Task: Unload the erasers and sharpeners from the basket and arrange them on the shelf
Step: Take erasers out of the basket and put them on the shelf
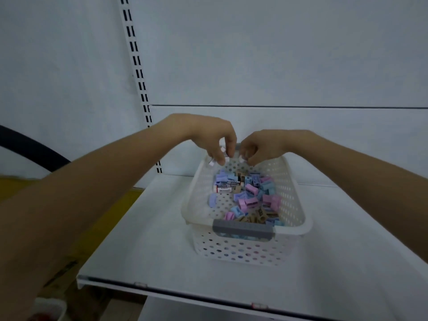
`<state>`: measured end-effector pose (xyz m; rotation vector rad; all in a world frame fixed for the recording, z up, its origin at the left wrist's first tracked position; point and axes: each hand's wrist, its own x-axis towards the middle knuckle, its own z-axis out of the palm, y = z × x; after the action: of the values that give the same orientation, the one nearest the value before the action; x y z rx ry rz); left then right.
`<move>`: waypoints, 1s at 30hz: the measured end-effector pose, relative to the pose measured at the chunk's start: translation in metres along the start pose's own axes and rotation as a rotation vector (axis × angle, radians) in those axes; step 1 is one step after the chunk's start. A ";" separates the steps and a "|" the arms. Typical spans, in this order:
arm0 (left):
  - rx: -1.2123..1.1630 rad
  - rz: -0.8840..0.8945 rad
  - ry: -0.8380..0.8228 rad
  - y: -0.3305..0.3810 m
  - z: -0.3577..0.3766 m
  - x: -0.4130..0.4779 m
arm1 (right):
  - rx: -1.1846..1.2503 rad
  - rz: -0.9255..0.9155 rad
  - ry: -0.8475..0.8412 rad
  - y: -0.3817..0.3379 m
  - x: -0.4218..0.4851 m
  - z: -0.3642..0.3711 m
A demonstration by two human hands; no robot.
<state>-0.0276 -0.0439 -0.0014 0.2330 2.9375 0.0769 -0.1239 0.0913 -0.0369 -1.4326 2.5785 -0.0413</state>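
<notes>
A white perforated basket [294, 200] with grey handles stands on the white shelf [143, 246]. Inside it lies a heap of small pink, blue and purple sharpeners [251, 198], together with sleeved erasers [223, 188] and brown pieces near the front. My left hand [208, 135] and my right hand [261, 144] hover close together over the basket's far rim, fingers curled downward with the fingertips almost meeting. Small pale spots show at the fingertips; whether these are nails or something pinched is unclear.
The shelf's back panel and a slotted upright rail [139, 72] rise behind the basket. The shelf's front edge [185, 293] runs below. A black curved tube [34, 147] and a yellow surface [111, 218] lie to the left, lower down.
</notes>
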 end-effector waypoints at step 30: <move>0.140 0.026 0.204 -0.019 -0.036 -0.008 | -0.095 -0.085 0.009 -0.033 -0.014 -0.010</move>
<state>-0.0295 -0.0654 0.0346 0.3008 3.1465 -0.1084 -0.0908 0.0852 -0.0209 -1.5777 2.5566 0.0636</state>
